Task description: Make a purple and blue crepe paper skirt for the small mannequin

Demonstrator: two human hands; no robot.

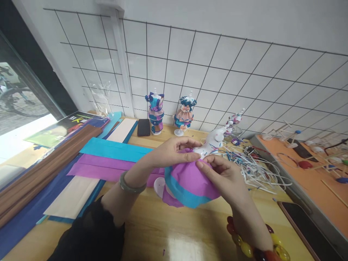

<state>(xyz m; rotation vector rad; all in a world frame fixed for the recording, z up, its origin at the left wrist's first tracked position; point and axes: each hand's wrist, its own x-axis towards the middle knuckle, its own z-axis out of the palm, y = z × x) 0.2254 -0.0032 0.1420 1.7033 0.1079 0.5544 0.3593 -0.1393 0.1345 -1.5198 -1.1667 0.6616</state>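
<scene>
A small white dress form (210,143) lies tilted above the table, its neck toward the upper right and its round white base (159,187) at the lower left. Around its waist spreads a layered paper skirt (195,177), purple over blue. My left hand (179,150) pinches the skirt's gathered top edge at the waist, thumb on the near side. From the other side my right hand (224,174) pinches the same purple edge between thumb and fingers. Both hands are closed on the paper, and part of the waist is hidden behind the fingers.
Folded crepe paper strips (116,149) cover the table's left side. Two decorated dress forms (156,114) and a black phone (144,127) stand or lie by the gridded wall. Tangled white strips (258,168) lie right, near a larger phone (304,228) and an orange table (323,181).
</scene>
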